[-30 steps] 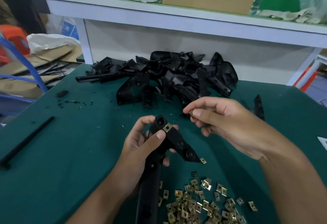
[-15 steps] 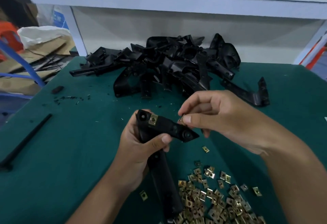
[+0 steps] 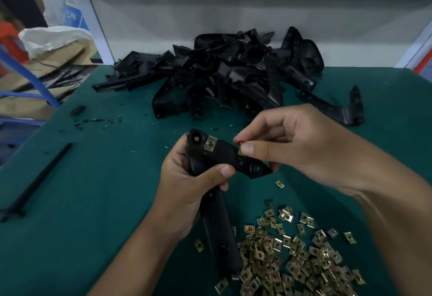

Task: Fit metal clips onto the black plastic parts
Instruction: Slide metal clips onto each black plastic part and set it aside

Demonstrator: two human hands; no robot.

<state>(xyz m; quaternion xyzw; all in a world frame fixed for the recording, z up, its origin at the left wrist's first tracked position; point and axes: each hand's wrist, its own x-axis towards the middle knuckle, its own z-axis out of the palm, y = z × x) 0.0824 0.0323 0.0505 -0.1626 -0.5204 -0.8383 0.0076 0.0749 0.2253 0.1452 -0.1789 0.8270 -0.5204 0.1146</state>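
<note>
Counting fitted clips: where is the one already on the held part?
In the head view, the fitted clip sits near the upper left end of the black part, just above the left hand.

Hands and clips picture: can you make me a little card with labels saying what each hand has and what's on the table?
left hand: holds a black plastic part
fitted clip: already sits on the part's upper end
right hand: pinches a second metal clip at the part's edge
loose clips: heaped on the green table, near right
parts pile: black, at the far edge
thin black rod: lies on the left
</note>
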